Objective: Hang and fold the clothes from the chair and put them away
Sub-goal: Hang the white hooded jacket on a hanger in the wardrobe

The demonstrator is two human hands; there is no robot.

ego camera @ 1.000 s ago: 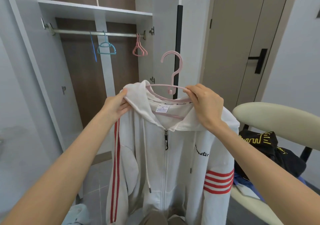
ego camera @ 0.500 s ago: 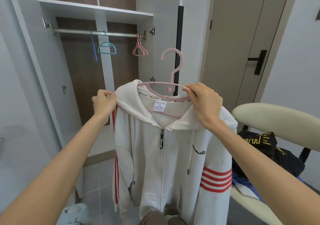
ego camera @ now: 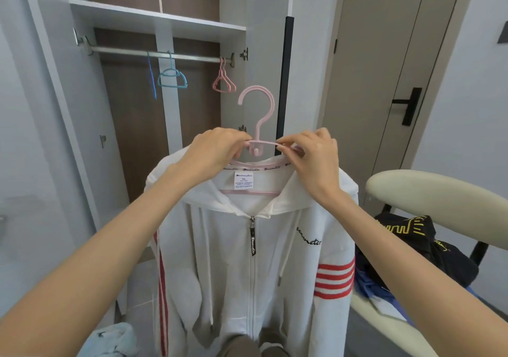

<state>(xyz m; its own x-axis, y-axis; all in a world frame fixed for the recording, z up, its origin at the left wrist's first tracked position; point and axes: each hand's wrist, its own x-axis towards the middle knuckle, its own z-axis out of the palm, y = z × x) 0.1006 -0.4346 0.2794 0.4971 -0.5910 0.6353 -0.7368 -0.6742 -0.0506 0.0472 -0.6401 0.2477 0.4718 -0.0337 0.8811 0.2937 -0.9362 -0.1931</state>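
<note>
Open wardrobe doors frame the background, and a metal rail (ego camera: 159,53) runs across the top of the compartment from 9 to 3 o'clock. A teal hanger (ego camera: 172,78) hangs near its middle and a small pink spare (ego camera: 224,83) sits at its right end. In front of this, at chest height, the pink hanger (ego camera: 257,129) is held up with the white hoodie (ego camera: 247,260) already on it, zipped, both shoulders seated, body hanging straight down toward 6 o'clock. The left hand (ego camera: 217,150) pinches the hanger's top bar just to the 9 o'clock side of the neck, fingers curled over it. The right hand (ego camera: 310,156) pinches the same bar on the 3 o'clock side between thumb and fingertips. The hook stands upright between them with its open mouth toward 9 o'clock. From the hands the rail lies at about 11 o'clock, higher and farther back, so the left hand is the nearer one. The hanger's long axis runs 9 to 3, roughly parallel to the rail, so I judge that the hook must be lifted and turned about a quarter before it can drop over the bare stretch between the teal hanger and the pink spare. At 4 o'clock the chair (ego camera: 439,191) holds dark clothes (ego camera: 412,244) not yet dealt with.
</note>
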